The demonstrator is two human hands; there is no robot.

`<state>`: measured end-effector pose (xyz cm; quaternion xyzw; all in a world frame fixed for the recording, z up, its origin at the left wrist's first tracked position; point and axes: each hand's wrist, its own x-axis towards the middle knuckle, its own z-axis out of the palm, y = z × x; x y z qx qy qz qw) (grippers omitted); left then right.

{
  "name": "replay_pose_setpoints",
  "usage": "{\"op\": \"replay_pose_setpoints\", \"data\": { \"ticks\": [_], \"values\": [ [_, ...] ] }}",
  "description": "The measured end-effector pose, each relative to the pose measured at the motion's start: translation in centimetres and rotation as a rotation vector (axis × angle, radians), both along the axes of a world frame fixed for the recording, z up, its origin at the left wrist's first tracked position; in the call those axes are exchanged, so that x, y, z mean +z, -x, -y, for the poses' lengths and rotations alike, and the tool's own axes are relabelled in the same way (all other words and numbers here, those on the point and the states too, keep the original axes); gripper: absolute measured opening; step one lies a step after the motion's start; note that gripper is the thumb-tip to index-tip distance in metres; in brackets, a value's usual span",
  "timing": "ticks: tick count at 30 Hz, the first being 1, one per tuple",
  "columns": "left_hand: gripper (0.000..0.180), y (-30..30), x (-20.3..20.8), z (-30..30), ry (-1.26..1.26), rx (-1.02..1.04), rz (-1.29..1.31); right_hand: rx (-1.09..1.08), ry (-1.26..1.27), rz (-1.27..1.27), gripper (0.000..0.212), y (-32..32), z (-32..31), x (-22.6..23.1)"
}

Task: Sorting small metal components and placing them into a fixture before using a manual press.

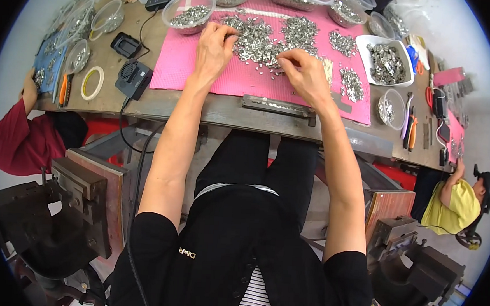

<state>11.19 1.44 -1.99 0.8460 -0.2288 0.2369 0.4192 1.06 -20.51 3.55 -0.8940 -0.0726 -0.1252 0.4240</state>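
Many small shiny metal pieces [255,38] lie in a loose heap on the pink mat [174,64]. At the heap's left edge, my left hand [213,49] has its fingers bent and drawn together; whatever they hold is too small to make out. My right hand [306,72] is over the heap's lower right edge, thumb and forefinger pinched together, and I cannot tell what is between them. Below the hands, along the bench's front edge, lies a narrow metal holder [276,106] with a row of small pieces in it.
Clear tubs of metal pieces [189,18] line the far side. A white tray [386,60] of pieces stands at right. Left are a black charger [133,80] with its cord and a tape roll [92,83]. Pliers [412,132] lie at right. Co-workers sit on both sides.
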Motion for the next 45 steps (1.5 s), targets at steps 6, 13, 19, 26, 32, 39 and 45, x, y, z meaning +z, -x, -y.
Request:
{"op": "replay_pose_setpoints", "data": {
  "ticks": [6, 13, 19, 26, 32, 39, 45],
  "values": [
    [0.014, 1.2, 0.4, -0.4, 0.166, 0.009, -0.164, 0.212, 0.004, 0.038, 0.011, 3.7, -0.9, 0.8],
    [0.015, 1.0, -0.3, -0.2, 0.126, 0.004, -0.07, 0.122, 0.17, 0.258, 0.013, 7.6, -1.6, -1.8],
    [0.015, 0.9, -0.3, -0.1, 0.095, 0.024, -0.039, 0.045, -0.064, 0.148, 0.009, 8.0, -1.3, -1.7],
    [0.014, 1.0, -0.2, -0.4, 0.09, 0.014, -0.079, -0.099, -0.392, -0.058, 0.008, 9.7, 2.4, -2.7],
    [0.012, 1.5, 0.4, -0.2, 0.136, 0.059, -0.019, -0.096, -0.214, 0.008, 0.006, 10.4, 2.1, -2.1],
    [0.013, 1.3, 0.3, 0.0, 0.238, 0.052, -0.107, -0.092, -0.041, 0.068, 0.006, 10.3, 1.9, -2.0],
    [0.014, 1.9, 1.4, -0.4, 0.335, 0.044, -0.225, -0.044, 0.188, 0.224, 0.013, 9.7, 1.4, -1.8]
  ]
}}
